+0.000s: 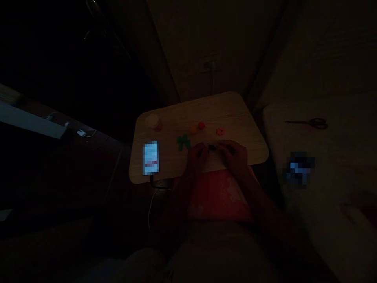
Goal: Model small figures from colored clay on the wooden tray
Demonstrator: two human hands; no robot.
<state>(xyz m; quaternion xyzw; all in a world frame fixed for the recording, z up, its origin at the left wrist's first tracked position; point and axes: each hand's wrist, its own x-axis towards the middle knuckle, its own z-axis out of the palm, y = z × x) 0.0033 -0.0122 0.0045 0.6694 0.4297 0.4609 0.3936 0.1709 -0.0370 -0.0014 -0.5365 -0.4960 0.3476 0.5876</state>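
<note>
Dark piece between two hands, lying crosswise over the table.
The piece is short, its long axis running roughly left to right, one end toward the left hand, the other toward the right hand; which end is its front cannot be told. It sits by the table's near edge, between the fingertips. Fingers on both hands are bent inward, but the dimness hides whether they are clamped on the piece or merely beside it. Just left of the left hand lies the green piece; beyond the hands are the orange piece, the red piece beside it, and the pink ring. The lit phone lies farther left, its long axis running away from the person.
</note>
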